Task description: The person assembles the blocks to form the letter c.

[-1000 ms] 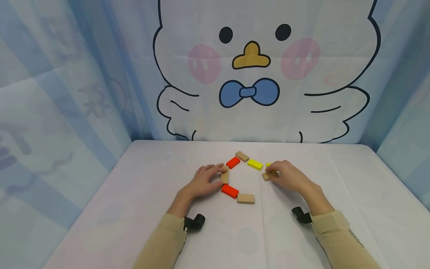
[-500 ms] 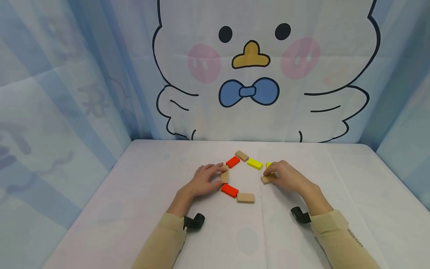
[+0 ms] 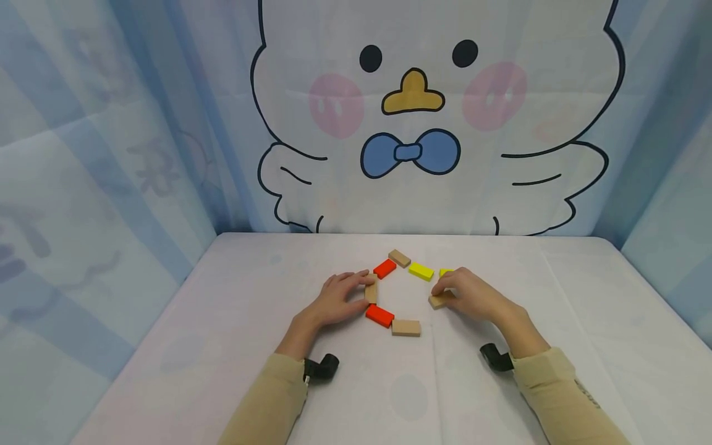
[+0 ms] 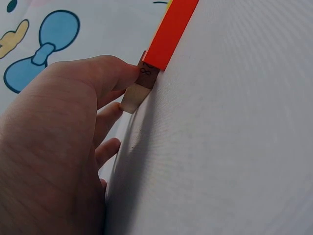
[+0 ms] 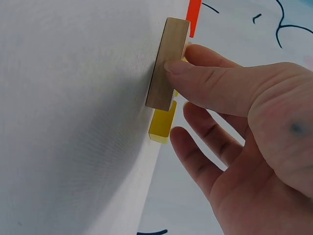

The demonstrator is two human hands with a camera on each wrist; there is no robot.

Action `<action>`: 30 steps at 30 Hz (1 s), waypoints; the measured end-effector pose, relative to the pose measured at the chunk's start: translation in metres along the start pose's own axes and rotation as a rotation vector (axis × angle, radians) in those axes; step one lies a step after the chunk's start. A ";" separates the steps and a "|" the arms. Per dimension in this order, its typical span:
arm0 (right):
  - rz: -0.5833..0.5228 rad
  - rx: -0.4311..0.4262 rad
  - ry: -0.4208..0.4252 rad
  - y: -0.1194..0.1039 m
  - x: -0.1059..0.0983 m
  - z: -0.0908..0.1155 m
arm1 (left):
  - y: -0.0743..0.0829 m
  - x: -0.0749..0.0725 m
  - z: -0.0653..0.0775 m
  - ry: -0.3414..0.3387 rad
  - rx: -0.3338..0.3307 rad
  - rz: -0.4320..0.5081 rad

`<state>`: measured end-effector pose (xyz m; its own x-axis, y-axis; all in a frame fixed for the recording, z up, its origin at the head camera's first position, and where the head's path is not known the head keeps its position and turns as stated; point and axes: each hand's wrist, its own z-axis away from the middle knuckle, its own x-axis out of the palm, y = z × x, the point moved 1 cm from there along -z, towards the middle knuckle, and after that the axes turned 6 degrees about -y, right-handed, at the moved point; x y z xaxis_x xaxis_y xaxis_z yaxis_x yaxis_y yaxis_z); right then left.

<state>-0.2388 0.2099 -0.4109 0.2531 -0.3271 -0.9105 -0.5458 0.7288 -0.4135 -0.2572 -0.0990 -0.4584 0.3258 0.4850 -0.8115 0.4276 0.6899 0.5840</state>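
My right hand (image 3: 473, 294) pinches a plain wooden block (image 5: 165, 85) between thumb and index finger, low over the tabletop. Its other fingers are spread behind, near a yellow block (image 5: 163, 121). On the opposite side, my left hand (image 3: 335, 301) spans another plain wooden block (image 3: 371, 293), fingertips at its far end and thumb at its near end. A red block (image 3: 380, 316) meets that block's near end, and a second red block (image 3: 384, 268) lies beyond its far end. Part of the left block is hidden by the fingers.
A wooden block (image 3: 406, 328) lies by the near red one. At the back are a wooden block (image 3: 399, 258) and a yellow block (image 3: 421, 271); together the blocks form a rough ring. The white-covered table (image 3: 267, 266) ends at a printed cloth backdrop (image 3: 414, 198).
My right hand has slid the wooden block a short way nearer and to the left, away from the yellow block. The left hand stays where it was.
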 end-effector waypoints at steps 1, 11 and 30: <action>0.002 -0.005 0.001 0.000 0.000 0.000 | 0.000 0.000 0.000 0.001 -0.001 0.001; 0.006 -0.039 0.005 -0.002 0.000 0.002 | 0.000 0.000 0.001 0.008 0.003 0.002; -0.029 0.110 -0.007 0.005 -0.003 0.006 | 0.000 -0.002 0.002 0.008 0.032 0.019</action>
<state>-0.2377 0.2180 -0.4104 0.2732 -0.3447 -0.8981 -0.4476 0.7808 -0.4359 -0.2559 -0.1009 -0.4572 0.3277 0.5022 -0.8002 0.4483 0.6629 0.5996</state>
